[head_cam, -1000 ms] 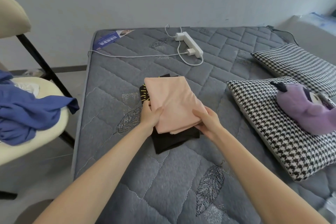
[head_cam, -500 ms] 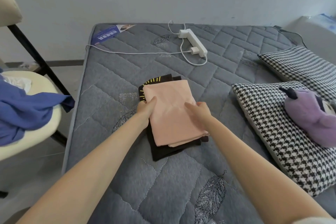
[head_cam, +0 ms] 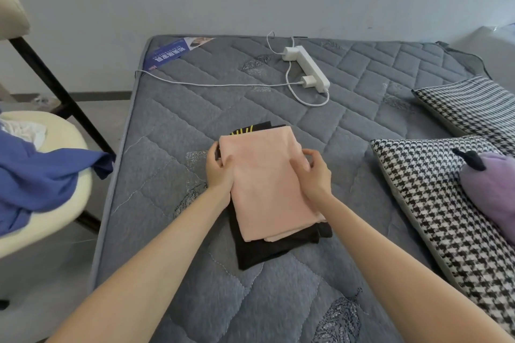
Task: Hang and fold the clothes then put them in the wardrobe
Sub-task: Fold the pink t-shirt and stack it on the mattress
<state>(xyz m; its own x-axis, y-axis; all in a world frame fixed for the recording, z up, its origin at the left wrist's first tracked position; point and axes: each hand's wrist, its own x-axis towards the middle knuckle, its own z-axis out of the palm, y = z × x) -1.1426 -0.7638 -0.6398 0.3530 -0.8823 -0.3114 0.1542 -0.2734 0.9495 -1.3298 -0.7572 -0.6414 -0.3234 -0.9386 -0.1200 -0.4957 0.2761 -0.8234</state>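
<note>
The left hand (head_cam: 220,168) and right hand (head_cam: 313,172) have slid farther up the pink garment (head_cam: 267,184).

power strip (head_cam: 306,68) on mattress (head_cam: 195,120); plush (head_cam: 490,186) on houndstooth pillow (head_cam: 418,203)

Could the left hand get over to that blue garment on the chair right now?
Probably yes, once it lets go. The left hand grips the edge of the folded pink garment, and the blue garment hangs off the chair just beside the mattress on that side, with nothing between.

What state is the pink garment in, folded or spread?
Folded: the pink garment is a compact rectangle, layered edges at its near end, atop the black garment.
</note>
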